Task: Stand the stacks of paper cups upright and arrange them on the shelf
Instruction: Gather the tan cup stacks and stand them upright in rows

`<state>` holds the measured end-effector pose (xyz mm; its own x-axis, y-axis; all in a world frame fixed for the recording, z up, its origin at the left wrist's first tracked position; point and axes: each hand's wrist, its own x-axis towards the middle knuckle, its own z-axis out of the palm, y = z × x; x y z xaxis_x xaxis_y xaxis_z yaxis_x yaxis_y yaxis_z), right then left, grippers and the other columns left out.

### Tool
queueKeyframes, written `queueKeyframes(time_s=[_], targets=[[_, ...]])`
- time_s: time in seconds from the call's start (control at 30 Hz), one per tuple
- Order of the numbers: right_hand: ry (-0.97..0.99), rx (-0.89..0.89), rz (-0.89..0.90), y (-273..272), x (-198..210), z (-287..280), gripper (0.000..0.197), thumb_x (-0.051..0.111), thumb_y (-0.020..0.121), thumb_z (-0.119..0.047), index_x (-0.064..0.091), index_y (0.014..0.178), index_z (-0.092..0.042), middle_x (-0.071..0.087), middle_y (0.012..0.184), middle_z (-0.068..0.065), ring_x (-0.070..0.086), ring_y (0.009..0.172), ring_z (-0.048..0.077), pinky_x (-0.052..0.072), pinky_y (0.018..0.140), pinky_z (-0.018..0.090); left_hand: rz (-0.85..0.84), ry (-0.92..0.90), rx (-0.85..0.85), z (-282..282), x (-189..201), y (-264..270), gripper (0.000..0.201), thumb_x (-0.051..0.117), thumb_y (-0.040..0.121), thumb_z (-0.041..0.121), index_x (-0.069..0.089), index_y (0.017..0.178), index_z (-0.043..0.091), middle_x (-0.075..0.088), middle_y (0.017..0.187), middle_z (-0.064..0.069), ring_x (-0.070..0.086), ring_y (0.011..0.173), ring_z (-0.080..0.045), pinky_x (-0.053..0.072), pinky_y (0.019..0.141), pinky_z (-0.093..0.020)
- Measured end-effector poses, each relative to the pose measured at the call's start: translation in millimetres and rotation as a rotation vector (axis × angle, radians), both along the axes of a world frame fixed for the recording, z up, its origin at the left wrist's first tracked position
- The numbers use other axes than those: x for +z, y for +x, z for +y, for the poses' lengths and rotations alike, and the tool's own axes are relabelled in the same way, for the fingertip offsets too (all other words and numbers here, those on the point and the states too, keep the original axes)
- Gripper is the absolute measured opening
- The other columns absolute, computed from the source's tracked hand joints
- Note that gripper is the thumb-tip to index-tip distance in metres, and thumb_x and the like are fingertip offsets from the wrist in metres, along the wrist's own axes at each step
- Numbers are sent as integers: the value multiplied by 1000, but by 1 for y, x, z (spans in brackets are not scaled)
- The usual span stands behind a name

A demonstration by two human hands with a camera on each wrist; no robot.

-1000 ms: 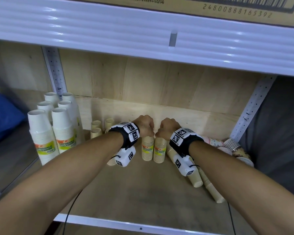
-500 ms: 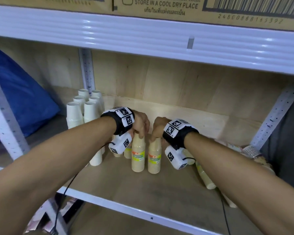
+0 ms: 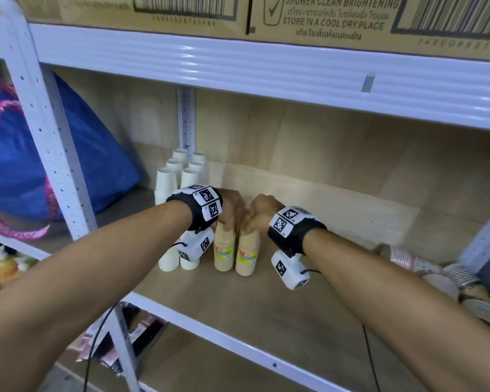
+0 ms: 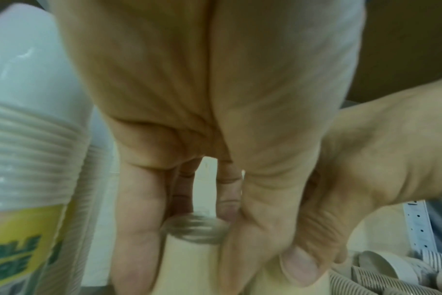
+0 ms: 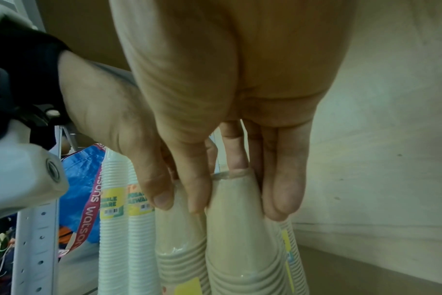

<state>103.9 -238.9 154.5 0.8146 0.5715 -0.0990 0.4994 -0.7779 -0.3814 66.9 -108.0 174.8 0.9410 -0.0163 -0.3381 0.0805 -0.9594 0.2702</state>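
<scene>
On the left of the shelf (image 3: pixel 238 312), the white stacks (image 3: pixel 178 176) already stand upright. In the middle, the left hand (image 3: pixel 232 207) and right hand (image 3: pixel 262 212) each grip the top of one upright tan stack (image 3: pixel 224 250). On the right, patterned stacks (image 3: pixel 408 258) still lie down.

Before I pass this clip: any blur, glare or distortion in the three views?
Head view: mostly sharp, shelf rail bowed by the wide lens and streaked with glare, striped cups at right smeared. Left wrist view: soft throughout, left hand fills it, tan stack top blurred. Right wrist view: clearer, right hand close, labels on white stacks partly readable.
</scene>
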Motion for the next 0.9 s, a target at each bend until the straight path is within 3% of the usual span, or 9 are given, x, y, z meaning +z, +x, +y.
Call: queueKeyframes(time_s=[0.2, 0.33, 0.47, 0.53, 0.6, 0.67, 0.7, 0.77, 0.9], targets=[[35, -6, -6, 0, -15, 5, 35, 87, 66, -23, 54, 76, -13, 59, 80, 2, 60, 78, 21, 38, 50, 21, 11, -15, 13, 7, -10, -2, 32, 65, 78, -10, 64, 110, -10, 50, 71, -5, 48, 49, -9, 34, 33, -8], [66, -16, -12, 1, -20, 6, 38, 87, 66, -25, 58, 86, -12, 60, 85, 2, 60, 81, 21, 39, 52, 21, -5, 25, 3, 6, -13, -1, 32, 65, 81, -9, 64, 114, -9, 50, 73, -2, 44, 58, -10, 33, 32, -7], [76, -42, -18, 0, -22, 6, 39, 82, 73, -32, 66, 97, -7, 62, 92, 4, 61, 85, 22, 44, 62, 25, -11, 53, 0, 8, -11, 4, 32, 66, 82, -7, 65, 114, -9, 54, 83, -7, 47, 62, -12, 37, 35, -9], [87, -45, -42, 1, -22, 5, 39, 79, 75, -37, 68, 99, -8, 61, 91, 3, 59, 85, 20, 41, 58, 24, -41, 104, -8, 7, -11, 6, 23, 66, 83, -2, 68, 106, -5, 56, 86, -9, 51, 67, -15, 39, 41, -13], [110, -51, -64, 2, -21, 2, 34, 78, 76, -40, 67, 93, -13, 58, 89, -1, 57, 83, 18, 37, 55, 24, -52, 125, -12, 7, -9, 11, 3, 65, 84, -3, 65, 85, 1, 52, 74, -9, 49, 55, -10, 35, 37, -12], [122, -84, -74, 5, -18, -2, 30, 76, 75, -42, 61, 85, -17, 59, 86, -1, 57, 79, 18, 35, 51, 23, -68, 125, -5, 5, -2, 16, 8, 66, 81, -3, 61, 75, -1, 52, 72, -11, 49, 51, -13, 34, 38, -11], [121, -107, -78, 6, -16, -4, 34, 75, 74, -44, 61, 84, -15, 61, 86, 0, 59, 77, 19, 37, 51, 23, -111, 114, -5, 3, 3, 17, 6, 70, 78, 1, 66, 83, -1, 58, 80, -11, 52, 59, -15, 38, 44, -14], [111, -151, -102, 10, -12, -12, 42, 74, 72, -48, 65, 90, -11, 64, 90, 3, 62, 79, 21, 44, 56, 25, -180, 88, 0, -2, 14, 23, 26, 76, 76, 9, 70, 101, 8, 64, 98, -4, 57, 70, -14, 43, 54, -19], [73, -218, -170, 22, -6, -38, 45, 69, 74, -52, 67, 92, -11, 66, 90, 4, 63, 82, 24, 49, 63, 29, -258, 11, -41, -24, 27, 38, 31, 76, 78, 11, 67, 106, 17, 56, 95, 5, 56, 72, -8, 42, 54, -19]])
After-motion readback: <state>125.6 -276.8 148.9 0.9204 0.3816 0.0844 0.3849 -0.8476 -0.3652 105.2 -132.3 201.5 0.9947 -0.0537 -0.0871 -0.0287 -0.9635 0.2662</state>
